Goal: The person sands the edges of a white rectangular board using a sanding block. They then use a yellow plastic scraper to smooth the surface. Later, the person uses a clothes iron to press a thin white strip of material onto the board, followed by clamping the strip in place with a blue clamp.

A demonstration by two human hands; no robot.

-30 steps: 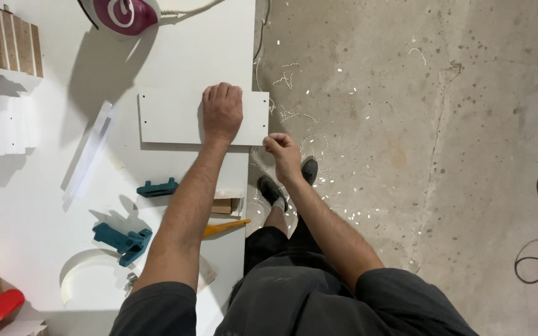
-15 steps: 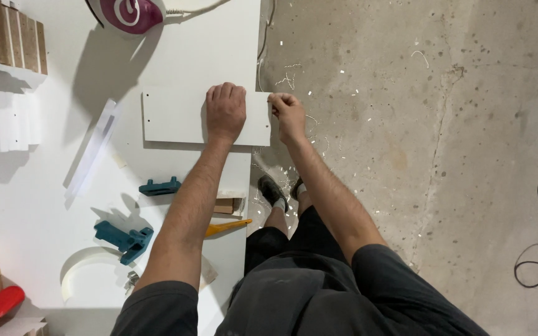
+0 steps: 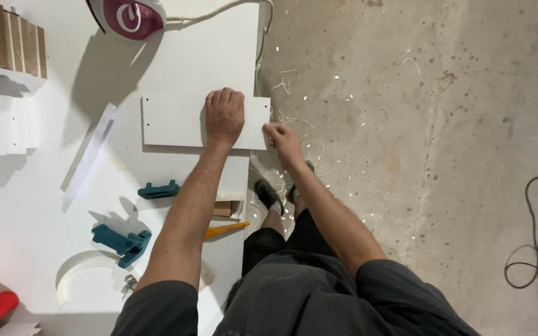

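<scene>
The bare grey concrete floor (image 3: 418,124) fills the right half of the view, with small white shavings scattered near the bench edge and a dark cable (image 3: 533,236) coiled at the far right. The large white bench (image 3: 45,186) takes the left half; its right edge runs from top to bottom of the picture.

On the bench lies the flat white rectangular board (image 3: 172,121) with small drilled holes near its left end. Its long axis goes left to right, across the bench edge, and its right short end sticks out a little over the floor. The bench surface just above and below the board is open.

The left hand (image 3: 223,117) lies flat, palm down, on the right part of the board, fingers spread slightly and pointing away from the person; it presses and holds nothing. The right hand (image 3: 281,142) is at the board's overhanging right end, near its nearer corner, fingers curled in a closed grip; whether something is pinched there I cannot tell.

A purple and white clothes iron (image 3: 133,17) stands at the bench's far edge. Two teal plastic tools (image 3: 122,242) lie nearer the person.
</scene>
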